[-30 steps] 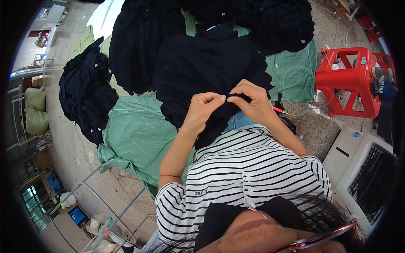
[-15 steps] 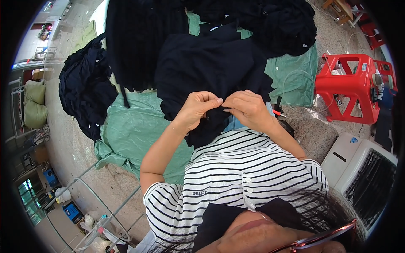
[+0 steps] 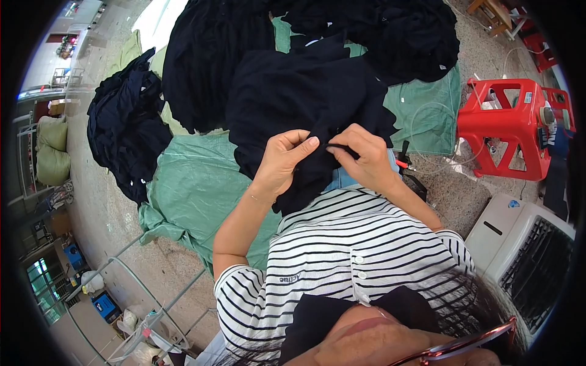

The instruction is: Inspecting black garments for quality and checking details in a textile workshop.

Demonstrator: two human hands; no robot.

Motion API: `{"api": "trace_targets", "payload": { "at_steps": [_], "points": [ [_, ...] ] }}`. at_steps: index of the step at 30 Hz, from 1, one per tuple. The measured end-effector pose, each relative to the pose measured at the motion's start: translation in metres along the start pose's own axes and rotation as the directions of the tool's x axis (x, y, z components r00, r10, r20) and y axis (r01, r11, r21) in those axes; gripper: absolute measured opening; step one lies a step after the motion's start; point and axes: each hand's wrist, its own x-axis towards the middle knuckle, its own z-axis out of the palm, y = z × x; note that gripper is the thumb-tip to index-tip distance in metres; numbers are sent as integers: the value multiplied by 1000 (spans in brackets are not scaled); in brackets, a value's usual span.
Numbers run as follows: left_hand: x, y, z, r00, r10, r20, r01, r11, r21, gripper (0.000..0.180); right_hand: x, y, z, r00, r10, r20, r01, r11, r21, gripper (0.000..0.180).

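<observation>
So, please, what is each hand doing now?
Left hand: closed, pinching the dark navy garment.
Right hand: closed, pinching the same garment.

Left hand (image 3: 282,160), right hand (image 3: 360,157) pinch dark garment (image 3: 299,97); red stool (image 3: 510,125) nearby.

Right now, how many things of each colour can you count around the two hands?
Dark navy: 4, the garment in both hands, the left heap, the middle heap, the far heap
Green: 1, the ground sheet
Red: 1, the plastic stool
White: 1, the fan unit
Total: 7
</observation>
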Motion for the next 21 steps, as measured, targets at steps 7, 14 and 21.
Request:
{"api": "trace_targets", "payload": {
  "at_steps": [7,14,21],
  "points": [
    [7,-7,15,945,303,-126,-261,926,271,13,2,-9,3,980,-168,110,179,979,-102,20],
    [1,-12,10,954,299,-11,-272,880,390,15,-2,-4,-2,997,-48,52,49,999,-22,21],
    [15,-18,3,943,306,-134,-248,910,331,13,6,-6,-2,997,-52,65,49,998,51,21]
  ]
}}
